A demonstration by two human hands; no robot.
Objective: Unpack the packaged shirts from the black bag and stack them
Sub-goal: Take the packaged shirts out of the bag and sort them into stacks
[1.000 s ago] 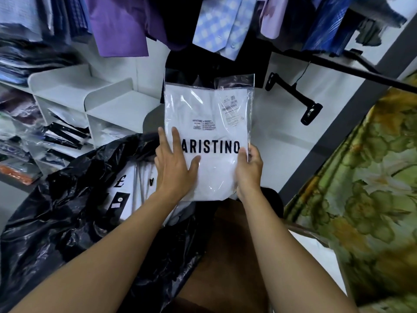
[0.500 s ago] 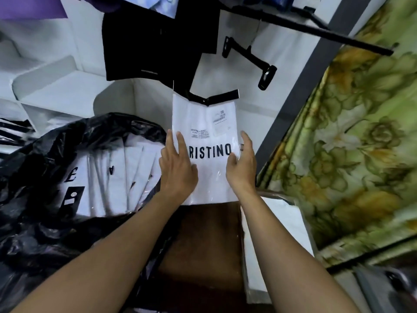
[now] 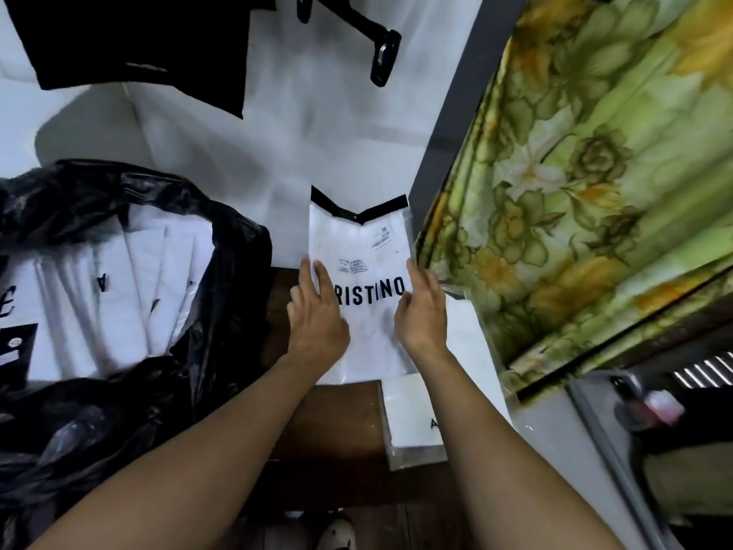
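Observation:
I hold a packaged shirt (image 3: 367, 343), white in clear plastic with black lettering and a black collar at its top, upright in front of me. My left hand (image 3: 317, 317) grips its left edge with fingers spread on the front. My right hand (image 3: 422, 311) grips its right edge. The black bag (image 3: 222, 319) gapes open at the left, with several more white packaged shirts (image 3: 119, 279) standing inside. Another packaged shirt (image 3: 414, 414) lies flat below and right of my hands, partly hidden by my right forearm.
A brown wooden surface (image 3: 341, 414) carries the flat pack. A green flowered curtain (image 3: 595, 184) hangs close on the right. A white wall with a black hanger clip (image 3: 382, 61) and a dark garment (image 3: 139, 41) is behind. A foot (image 3: 337, 533) shows below.
My head has tilted down and right. Both hands have brought the packaged shirt lower, closer to the flat pack on the brown surface. The shelves at the left have left the view.

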